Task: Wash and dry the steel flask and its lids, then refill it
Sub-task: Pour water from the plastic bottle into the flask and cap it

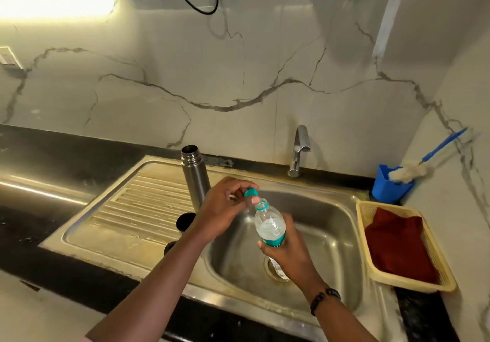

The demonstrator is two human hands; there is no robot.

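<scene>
Two hands work over the sink (342,209): left hand (225,206) pinches the teal cap (250,192), right hand (287,249) grips the water bottle (270,226). Refilling seems underway; next, pour into the open steel flask (195,174) standing on the drainboard.

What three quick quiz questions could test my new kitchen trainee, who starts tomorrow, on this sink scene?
1. True or false: the steel flask stands open on the drainboard.
2. Which hand holds the teal cap? A) left hand B) right hand
3. Fill in: the red cloth lies in the yellow ____.

Key: 1 true. 2 A; the right hand grips the plastic bottle over the sink. 3 basket.
</scene>
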